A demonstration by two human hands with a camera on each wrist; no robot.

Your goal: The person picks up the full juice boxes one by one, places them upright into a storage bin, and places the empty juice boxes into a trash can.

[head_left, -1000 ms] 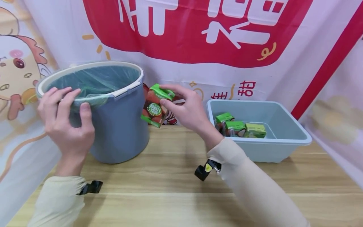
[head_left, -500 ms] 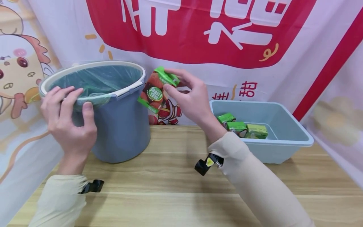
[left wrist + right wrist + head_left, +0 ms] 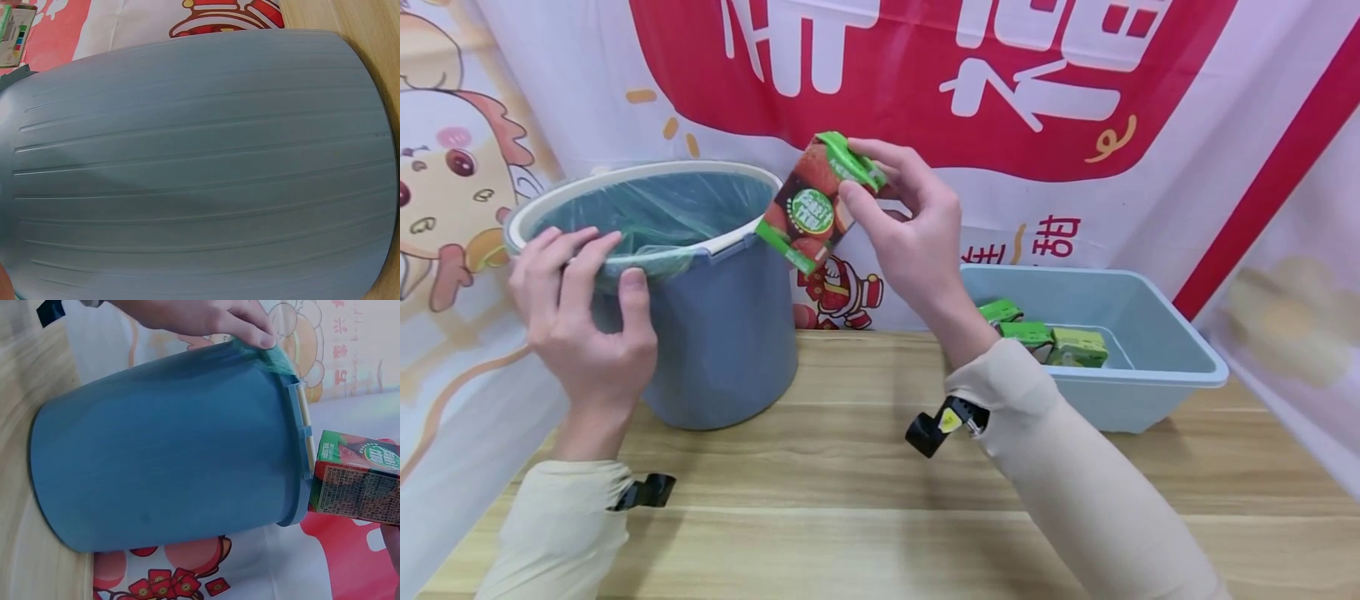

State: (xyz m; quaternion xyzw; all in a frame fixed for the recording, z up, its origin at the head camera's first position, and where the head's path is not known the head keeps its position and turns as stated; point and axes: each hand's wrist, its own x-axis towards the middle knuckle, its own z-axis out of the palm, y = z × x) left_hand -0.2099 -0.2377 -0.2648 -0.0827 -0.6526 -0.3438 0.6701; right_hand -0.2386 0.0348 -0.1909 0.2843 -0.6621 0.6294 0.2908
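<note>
A blue-grey trash bin (image 3: 722, 333) with a white rim and a clear green liner stands upright at the left. My left hand (image 3: 583, 321) holds its near rim, fingers over the edge and thumb on the outer side. The ribbed bin wall (image 3: 200, 162) fills the left wrist view. In the air just right of the rim, my right hand (image 3: 917, 221) pinches a red and green juice box (image 3: 808, 208) near its top end. That carton tilts with its lower end toward the bin; in the right wrist view the juice box (image 3: 359, 481) overlaps the rim.
A light blue plastic tub (image 3: 1150, 392) stands on the wooden table (image 3: 805, 533) at the right, with several green-topped cartons (image 3: 1078, 346) grouped at its left end. Behind everything hangs a printed red and white cloth (image 3: 887, 100).
My right hand has lifted the juice box from beside the bin's wall to about rim height and slightly above. My left hand stays on the rim.
</note>
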